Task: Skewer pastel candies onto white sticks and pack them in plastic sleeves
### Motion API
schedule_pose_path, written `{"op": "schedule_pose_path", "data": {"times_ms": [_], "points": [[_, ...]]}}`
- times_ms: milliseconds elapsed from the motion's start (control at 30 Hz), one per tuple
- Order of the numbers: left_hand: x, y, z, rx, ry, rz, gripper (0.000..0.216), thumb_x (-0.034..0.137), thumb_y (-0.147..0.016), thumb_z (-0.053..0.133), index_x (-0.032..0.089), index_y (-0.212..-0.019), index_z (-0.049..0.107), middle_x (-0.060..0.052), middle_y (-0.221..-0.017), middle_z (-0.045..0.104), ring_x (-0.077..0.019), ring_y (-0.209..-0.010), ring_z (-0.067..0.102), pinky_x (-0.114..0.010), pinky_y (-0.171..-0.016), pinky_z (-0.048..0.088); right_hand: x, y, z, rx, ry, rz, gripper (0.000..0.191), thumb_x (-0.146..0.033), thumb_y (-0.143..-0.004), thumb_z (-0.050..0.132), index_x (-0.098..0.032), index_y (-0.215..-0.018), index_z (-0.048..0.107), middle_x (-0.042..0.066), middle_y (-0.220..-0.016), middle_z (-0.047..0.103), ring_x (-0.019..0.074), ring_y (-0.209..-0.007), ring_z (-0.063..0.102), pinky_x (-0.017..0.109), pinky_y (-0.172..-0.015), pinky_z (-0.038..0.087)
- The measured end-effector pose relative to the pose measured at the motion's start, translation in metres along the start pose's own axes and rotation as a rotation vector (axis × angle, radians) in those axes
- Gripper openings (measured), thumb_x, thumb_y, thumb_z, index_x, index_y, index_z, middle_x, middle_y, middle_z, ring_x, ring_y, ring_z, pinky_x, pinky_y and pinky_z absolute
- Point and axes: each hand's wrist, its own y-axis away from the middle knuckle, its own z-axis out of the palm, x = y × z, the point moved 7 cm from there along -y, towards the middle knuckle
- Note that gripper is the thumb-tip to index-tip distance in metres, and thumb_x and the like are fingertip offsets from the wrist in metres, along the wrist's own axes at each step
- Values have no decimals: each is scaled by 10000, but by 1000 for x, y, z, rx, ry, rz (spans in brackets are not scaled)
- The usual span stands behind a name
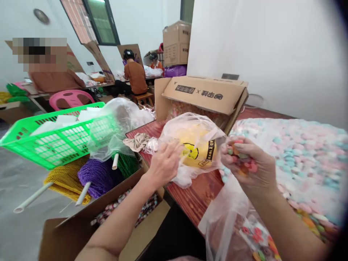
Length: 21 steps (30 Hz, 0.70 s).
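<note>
My left hand (166, 159) is closed, its fingers bunched on the near side of a clear plastic bag (174, 130). Inside that bag shows a yellow pack (201, 137) with a round black-outlined print and dark lettering. My right hand (258, 163) curls around a handful of colourful candy-like pieces (241, 156), red, orange and green, just right of the bag. Below it, another clear bag (225, 217) at the table edge contains similar bright pieces, some in small clear wrappers.
Pale pink, blue and white pieces (299, 152) spread over the right of the red-brown table (187, 203). Behind the bag stands an open carton (201, 94). To the left are a green basket (76, 137), purple cord (95, 177) and a box (65, 224). Co-workers (136, 78) sit farther back.
</note>
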Motion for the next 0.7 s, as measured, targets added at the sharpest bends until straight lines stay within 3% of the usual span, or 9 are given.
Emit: {"op": "schedule_pose_path", "data": {"times_ms": [100, 167, 267, 333, 433, 567, 633, 700], "points": [[-4, -31, 20, -283, -92, -16, 415, 79, -847, 487, 124, -1245, 594, -178, -1240, 614, -274, -1000, 601, -400, -816, 515, 16, -23, 31, -91, 2, 73, 213, -246, -566, 710, -197, -713, 563, 4, -611, 614, 70, -441, 472, 135, -359, 225], [-10, -38, 26, -414, -93, -23, 310, 26, -805, 474, 96, -1017, 690, -175, -1024, 658, -279, -915, 604, -386, -738, 506, 28, -39, 43, -129, 41, 99, 235, -255, -560, 709, -194, -708, 536, 3, -595, 610, 75, -439, 478, 137, -357, 231], [-13, -33, 20, -486, 10, 66, 262, -9, -763, 476, 127, -718, 695, -124, -860, 648, -240, -852, 593, -338, -708, 487, 45, -67, 52, -184, 243, 6, 205, -297, -637, 670, -195, -724, 514, 8, -611, 617, 89, -447, 498, 163, -358, 271], [-13, -27, 6, -440, 163, 129, 297, -24, -743, 465, 156, -685, 693, -81, -854, 650, -193, -842, 591, -302, -744, 484, 54, -82, 63, -247, 528, -174, 141, -325, -753, 568, -191, -764, 527, 14, -627, 619, 96, -447, 501, 191, -375, 323], [-27, -24, -20, -210, 463, 93, 328, -13, -732, 422, 173, -678, 687, -55, -905, 659, -154, -859, 607, -282, -797, 485, 76, -88, 85, -314, 950, -458, 207, -262, -864, 389, -174, -827, 573, 26, -664, 618, 127, -526, 554, 241, -475, 432], [-69, -21, -26, 65, 666, -200, 260, 74, -740, 445, 182, -592, 629, -37, -897, 668, -153, -858, 634, -283, -801, 493, 107, -73, 103, -418, 1212, -592, 55, -171, -725, 630, -162, -775, 650, 77, -859, 682, 230, -856, 631, 335, -737, 502], [-88, -19, -17, 125, 686, -332, 234, 125, -753, 484, 186, -571, 617, -32, -904, 678, -168, -884, 638, -294, -815, 492, 109, -62, 105, -474, 1332, -648, 117, -158, -677, 708, -171, -790, 679, 107, -1040, 692, 277, -1005, 611, 379, -838, 489], [-101, -19, -9, 145, 678, -382, 232, 168, -766, 501, 189, -564, 613, -37, -909, 685, -183, -888, 642, -309, -816, 497, 97, -48, 102, -519, 1413, -697, 122, -165, -729, 688, -194, -846, 698, 112, -1209, 657, 272, -1109, 580, 383, -925, 465]]}}
